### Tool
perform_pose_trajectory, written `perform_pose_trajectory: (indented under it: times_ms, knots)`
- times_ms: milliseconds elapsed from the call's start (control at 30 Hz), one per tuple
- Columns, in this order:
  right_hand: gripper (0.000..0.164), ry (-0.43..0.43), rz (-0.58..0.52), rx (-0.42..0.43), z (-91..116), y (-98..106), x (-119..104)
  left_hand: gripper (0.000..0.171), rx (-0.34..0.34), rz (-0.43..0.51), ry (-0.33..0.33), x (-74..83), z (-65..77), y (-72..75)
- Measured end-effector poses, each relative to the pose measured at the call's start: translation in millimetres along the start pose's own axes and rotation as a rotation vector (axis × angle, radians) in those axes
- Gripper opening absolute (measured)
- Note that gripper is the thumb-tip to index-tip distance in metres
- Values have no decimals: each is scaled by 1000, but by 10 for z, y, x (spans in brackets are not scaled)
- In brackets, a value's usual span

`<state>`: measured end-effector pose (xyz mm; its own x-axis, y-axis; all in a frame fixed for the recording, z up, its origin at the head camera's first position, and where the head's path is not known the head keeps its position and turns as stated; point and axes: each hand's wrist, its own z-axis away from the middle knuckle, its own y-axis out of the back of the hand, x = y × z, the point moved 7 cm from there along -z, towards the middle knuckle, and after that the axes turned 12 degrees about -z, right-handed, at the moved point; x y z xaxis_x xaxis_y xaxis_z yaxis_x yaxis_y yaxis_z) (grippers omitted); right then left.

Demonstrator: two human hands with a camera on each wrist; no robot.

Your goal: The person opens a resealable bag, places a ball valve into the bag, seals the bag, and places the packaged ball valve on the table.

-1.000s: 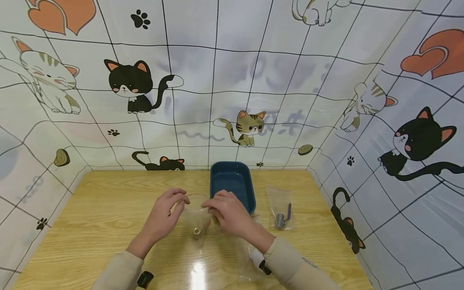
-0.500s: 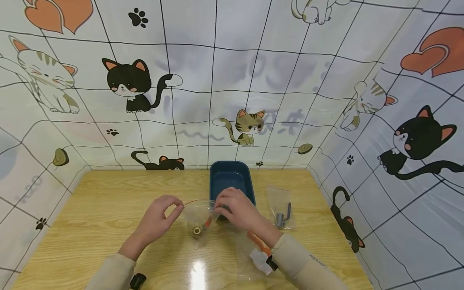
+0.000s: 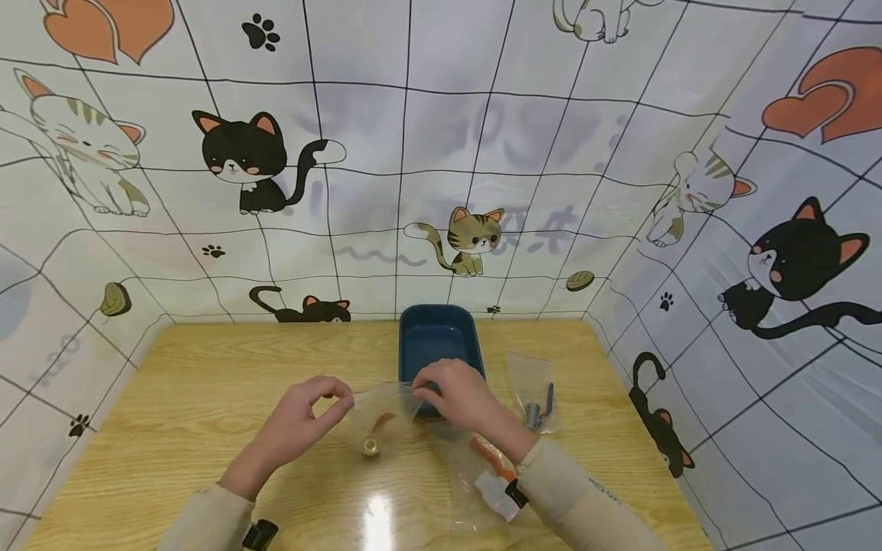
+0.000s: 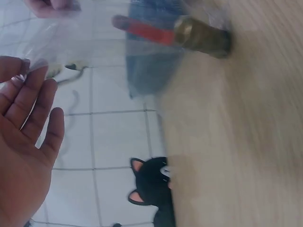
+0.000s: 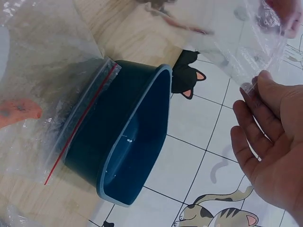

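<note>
A clear zip bag (image 3: 394,399) hangs over the table between my two hands. My left hand (image 3: 292,421) pinches one top corner between thumb and forefinger; in the left wrist view the other fingers of that left hand (image 4: 28,127) are extended. At the opposite corner, my right hand (image 3: 458,394) pinches the bag, and the right wrist view shows this right hand (image 5: 279,142) with thumb and forefinger together. Low in the bag lies a brass valve (image 4: 201,37) with a red lever handle (image 4: 149,32). Blur hides its finer detail.
A dark blue tray (image 5: 102,137) stands behind my right hand. Under my right forearm lies another zip bag (image 3: 463,509) holding an orange piece (image 3: 491,458) and a white piece (image 3: 494,493). To its right, a third bag (image 3: 529,371) contains a grey part (image 3: 533,415).
My hands have drawn apart, the left going left and slightly down, the right going right. The bag's top edge is stretched wider. The orange piece under my right forearm has come into sight.
</note>
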<state>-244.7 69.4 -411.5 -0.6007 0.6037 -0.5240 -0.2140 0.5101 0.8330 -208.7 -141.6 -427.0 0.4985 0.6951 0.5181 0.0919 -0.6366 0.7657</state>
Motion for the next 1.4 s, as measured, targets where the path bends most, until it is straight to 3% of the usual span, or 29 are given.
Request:
perform_pose_trajectory:
  times_ms: [133,367,633,800,933,1067,1200,1400]
  knots:
    - [13,-5,-18,13,-9,43,3,9,30,25,-54,120,-28,45]
    - [13,-30,-37,6,-10,46,45,6,47,-121,28,69,-65,62]
    - [6,-51,-98,-10,-24,9,82,14,68,-172,28,86,-102,70]
    - [27,-92,-161,-74,-61,-73,69,26,48,-144,32,164,-127,74]
    - [35,-17,-136,-89,-129,-146,-82,31,25,-127,32,217,-141,51]
    - [26,66,-69,-54,-206,-189,-278,32,27,-137,32,233,-141,26]
    - [18,98,-73,8,-252,-197,-352,34,41,-125,52,202,-122,7]
    - [14,113,-87,99,-243,-176,-349,12,101,-107,139,75,-32,-40]
